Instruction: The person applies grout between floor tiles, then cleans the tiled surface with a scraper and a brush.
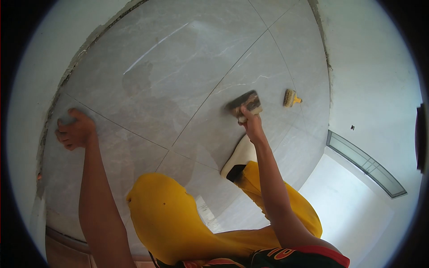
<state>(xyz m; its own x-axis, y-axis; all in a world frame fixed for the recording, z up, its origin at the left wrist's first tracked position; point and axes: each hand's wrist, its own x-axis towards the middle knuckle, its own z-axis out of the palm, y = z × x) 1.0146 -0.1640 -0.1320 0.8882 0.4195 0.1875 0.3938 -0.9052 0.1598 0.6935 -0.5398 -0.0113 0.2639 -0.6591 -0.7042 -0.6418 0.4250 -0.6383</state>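
Observation:
My right hand (251,123) is closed around a blurred rectangular block (245,103), dark brown on one face with a pale edge, held low over the grey tiled floor (170,102). Off to its right lies a brush (290,98) with tan bristles and a yellow handle. At the far left, close to the wall's foot, my left hand (76,129) is low at the floor with curled fingers. A greyish patch shows between its thumb and fingers; I cannot tell what it is.
Dark joint lines cross between the large tiles. Pale walls (40,58) rise on both sides, with a rough gap along the floor edge. My yellow-clad knee (165,210) and a pale shoe (241,154) are on the floor. A framed glass strip (366,163) is at the right.

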